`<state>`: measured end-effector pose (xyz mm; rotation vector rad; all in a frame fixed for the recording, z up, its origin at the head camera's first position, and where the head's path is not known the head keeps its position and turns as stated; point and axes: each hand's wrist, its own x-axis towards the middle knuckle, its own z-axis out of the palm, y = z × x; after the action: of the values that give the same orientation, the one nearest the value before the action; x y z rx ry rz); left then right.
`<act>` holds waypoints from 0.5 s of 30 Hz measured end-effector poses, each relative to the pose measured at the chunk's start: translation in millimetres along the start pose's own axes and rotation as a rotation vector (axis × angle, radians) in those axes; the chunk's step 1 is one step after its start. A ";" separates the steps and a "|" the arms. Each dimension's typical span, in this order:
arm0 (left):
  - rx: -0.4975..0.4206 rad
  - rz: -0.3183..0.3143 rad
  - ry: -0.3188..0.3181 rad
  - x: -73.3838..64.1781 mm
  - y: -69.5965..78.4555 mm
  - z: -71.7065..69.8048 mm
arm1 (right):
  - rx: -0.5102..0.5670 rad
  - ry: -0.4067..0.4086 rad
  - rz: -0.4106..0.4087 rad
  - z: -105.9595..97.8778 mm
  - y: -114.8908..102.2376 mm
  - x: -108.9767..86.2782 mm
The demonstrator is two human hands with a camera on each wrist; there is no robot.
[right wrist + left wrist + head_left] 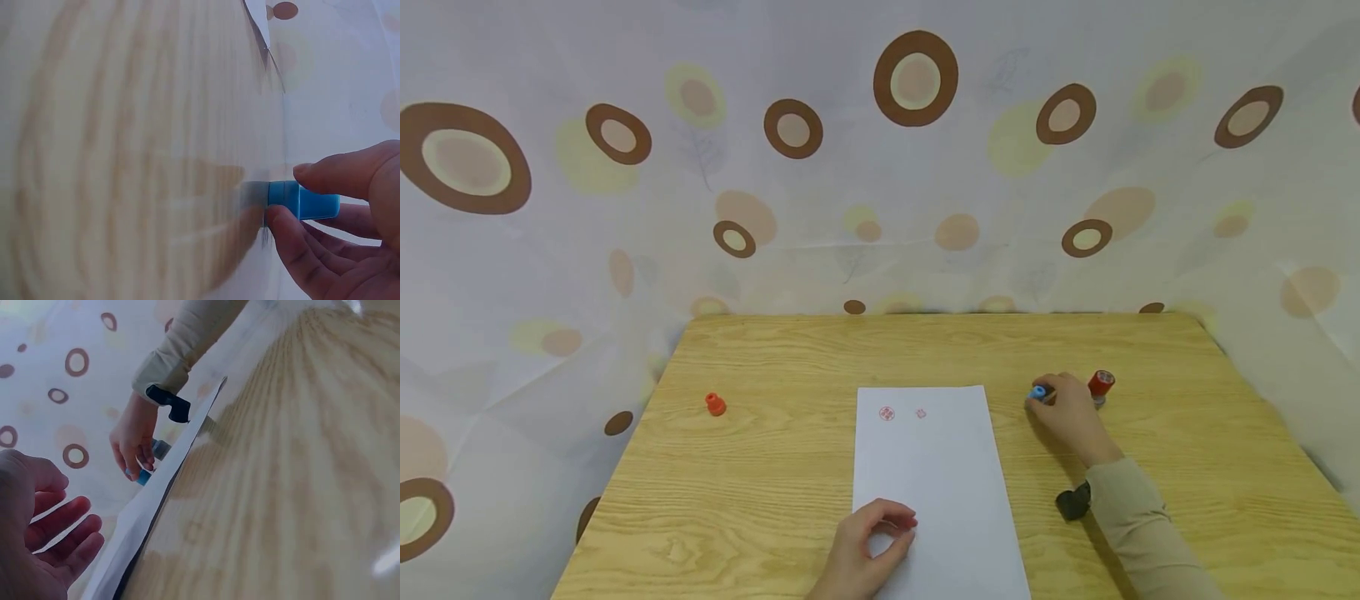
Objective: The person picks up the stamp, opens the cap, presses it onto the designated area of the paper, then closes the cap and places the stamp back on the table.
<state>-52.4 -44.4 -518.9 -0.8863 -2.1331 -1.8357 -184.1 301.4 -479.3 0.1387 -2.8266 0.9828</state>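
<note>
At the right of the paper, my right hand (1071, 417) pinches a small blue stamp (1037, 392) between thumb and fingers. In the right wrist view the blue stamp (319, 204) has its wider end right at the tabletop. A red cylinder (1102, 382) with a patterned top stands just beyond this hand. My left hand (868, 546) is over the near part of the white paper (951, 483), its fingers loosely bent with nothing between them. Two red stamped prints, a larger one (887, 413) and a smaller one (921, 413), mark the paper's far end.
An orange-red stamp (715, 405) stands on the wooden table (760, 483) at the left. Behind the table's far edge hangs a pale patterned cloth (820, 200). A black wrist camera (1073, 502) sits at the right sleeve.
</note>
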 end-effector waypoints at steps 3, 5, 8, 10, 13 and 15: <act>-0.002 0.012 0.028 1.5 1.7 -4.6 | 0.000 -0.024 0.016 -0.8 -0.2 -0.4; -0.008 0.034 0.042 2.9 1.8 -10.8 | -0.007 -0.036 0.057 -2.8 -4.6 -3.2; 0.010 0.054 0.077 7.1 1.6 -27.0 | -0.041 -0.024 0.135 -7.9 -17.6 -12.6; 0.055 0.049 0.131 11.5 -0.3 -42.5 | -0.057 0.006 0.171 -11.3 -29.5 -21.4; 0.181 0.031 0.289 18.7 -7.4 -70.1 | -0.042 0.036 0.146 -12.0 -47.0 -37.3; 0.290 0.066 0.418 23.6 -15.6 -89.2 | 0.012 0.018 0.076 -8.8 -57.9 -47.7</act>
<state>-100.7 -122.5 -500.9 -0.4525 -2.0015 -1.4689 -128.3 263.5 -445.2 0.0231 -2.8291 1.0114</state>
